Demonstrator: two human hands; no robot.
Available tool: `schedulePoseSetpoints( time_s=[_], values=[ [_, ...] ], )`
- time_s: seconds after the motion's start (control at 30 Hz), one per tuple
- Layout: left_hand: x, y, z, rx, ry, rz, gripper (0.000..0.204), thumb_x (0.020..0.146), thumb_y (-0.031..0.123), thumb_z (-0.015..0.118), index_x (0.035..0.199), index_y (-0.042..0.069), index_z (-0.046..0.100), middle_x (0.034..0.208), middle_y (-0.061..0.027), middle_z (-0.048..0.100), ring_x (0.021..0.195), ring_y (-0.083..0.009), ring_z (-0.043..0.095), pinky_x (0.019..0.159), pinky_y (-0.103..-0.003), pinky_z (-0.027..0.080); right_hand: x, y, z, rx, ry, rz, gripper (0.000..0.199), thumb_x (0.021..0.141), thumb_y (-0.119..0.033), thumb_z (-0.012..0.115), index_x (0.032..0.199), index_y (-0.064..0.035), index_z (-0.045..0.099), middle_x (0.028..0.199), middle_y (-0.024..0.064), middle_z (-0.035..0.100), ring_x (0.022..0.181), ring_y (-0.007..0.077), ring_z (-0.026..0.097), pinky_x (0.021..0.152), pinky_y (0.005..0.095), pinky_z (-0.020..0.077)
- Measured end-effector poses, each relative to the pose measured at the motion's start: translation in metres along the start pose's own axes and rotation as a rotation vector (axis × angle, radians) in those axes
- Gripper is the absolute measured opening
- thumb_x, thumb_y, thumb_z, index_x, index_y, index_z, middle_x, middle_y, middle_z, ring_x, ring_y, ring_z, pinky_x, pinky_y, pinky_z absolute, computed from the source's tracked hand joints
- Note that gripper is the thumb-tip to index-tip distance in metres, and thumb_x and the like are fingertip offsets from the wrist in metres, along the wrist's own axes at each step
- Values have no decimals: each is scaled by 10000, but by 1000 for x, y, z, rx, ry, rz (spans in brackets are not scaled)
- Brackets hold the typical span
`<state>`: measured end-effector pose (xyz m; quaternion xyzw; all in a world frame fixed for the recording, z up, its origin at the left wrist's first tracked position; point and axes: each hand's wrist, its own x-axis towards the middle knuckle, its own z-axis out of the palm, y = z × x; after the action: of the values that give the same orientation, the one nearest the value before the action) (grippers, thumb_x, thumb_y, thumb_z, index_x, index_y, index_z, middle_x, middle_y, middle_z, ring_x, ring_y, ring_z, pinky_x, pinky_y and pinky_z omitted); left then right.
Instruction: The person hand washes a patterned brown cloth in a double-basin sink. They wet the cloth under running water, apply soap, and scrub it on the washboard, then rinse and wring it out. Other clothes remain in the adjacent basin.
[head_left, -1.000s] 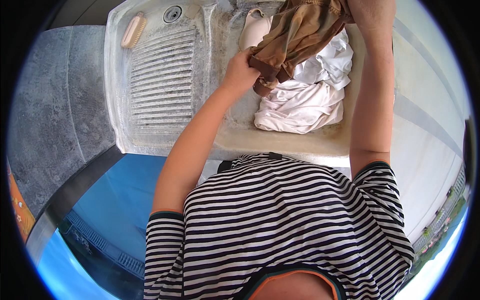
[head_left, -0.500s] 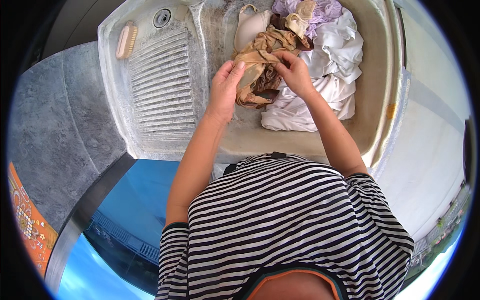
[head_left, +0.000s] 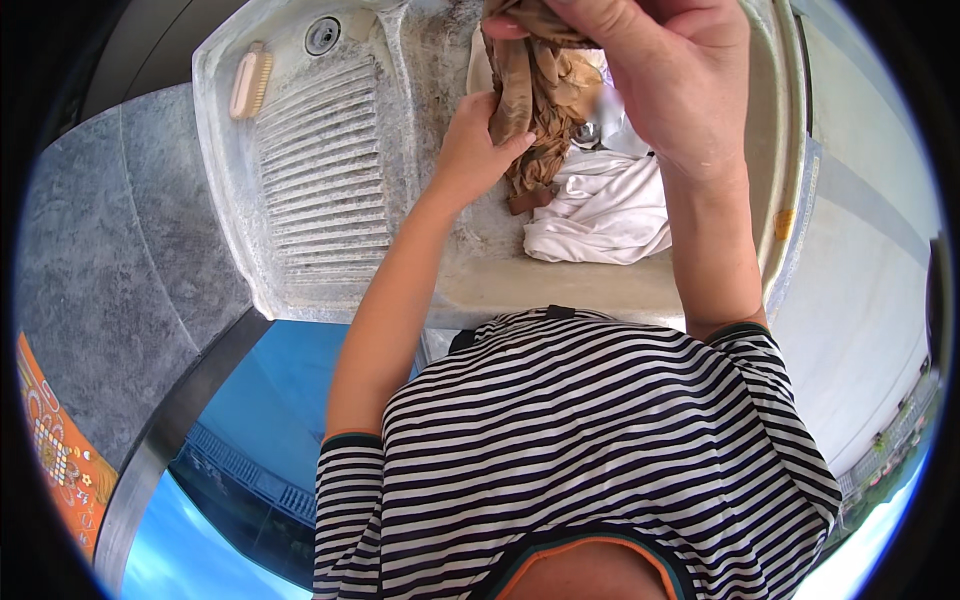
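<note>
Head view: one brown garment (head_left: 560,120) is held near twelve o'clock over one sink (head_left: 560,287), clamped in the fingers of the left hand (head_left: 478,150) and right hand (head_left: 680,90). One white cloth heap (head_left: 600,215) is seen near two o'clock, one brush (head_left: 250,82) near half past ten.

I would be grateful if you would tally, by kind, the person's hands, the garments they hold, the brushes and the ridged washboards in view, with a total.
Hands: 2 (left hand and right hand)
Held garments: 1 (brown garment)
Brushes: 1 (scrubbing brush)
Washboards: 1 (ridged washboard)
Total: 5
</note>
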<state>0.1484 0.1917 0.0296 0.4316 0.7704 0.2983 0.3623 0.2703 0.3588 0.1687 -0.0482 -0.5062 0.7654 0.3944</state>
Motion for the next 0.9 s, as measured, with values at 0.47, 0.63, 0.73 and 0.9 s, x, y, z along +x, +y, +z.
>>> schedulePoseSetpoints(
  time_s=[0.47, 0.63, 0.73, 0.9],
  values=[
    [1, 38, -31, -1004, 96, -474, 351, 1003, 355, 640, 1163, 44, 625, 1164, -67, 674, 1045, -169, 648, 919, -334, 531, -104, 89, -57, -1044, -29, 236, 448, 893, -210, 763, 1286, -54, 614, 1080, 83, 657, 948, 195, 659, 830, 340, 553],
    [9, 62, -47, -1131, 205, -396, 261, 991, 255, 663, 1149, 54, 609, 1142, -73, 677, 1034, -179, 650, 913, -340, 533, -112, 98, -40, -317, 222, 662, 367, 978, -182, 688, 1269, 22, 595, 988, 76, 692, 894, 154, 674, 825, 281, 550],
    [17, 47, -73, -1035, 279, -289, 234, 967, 189, 692, 1136, 71, 582, 1077, -47, 667, 1005, -169, 651, 892, -336, 536, -72, 57, -73, 17, 394, 507, 328, 988, -172, 678, 1237, 32, 613, 944, 60, 691, 858, 123, 664, 803, 252, 544],
    [21, 7, -65, -311, 194, -177, 469, 898, 270, 786, 1261, 66, 568, 1098, -44, 642, 1076, -185, 614, 920, -335, 508, -17, 36, -88, -208, 606, 279, 239, 1031, -260, 610, 844, -111, 628, 660, -67, 539, 525, 22, 420, 493, 200, 337]
  ],
)
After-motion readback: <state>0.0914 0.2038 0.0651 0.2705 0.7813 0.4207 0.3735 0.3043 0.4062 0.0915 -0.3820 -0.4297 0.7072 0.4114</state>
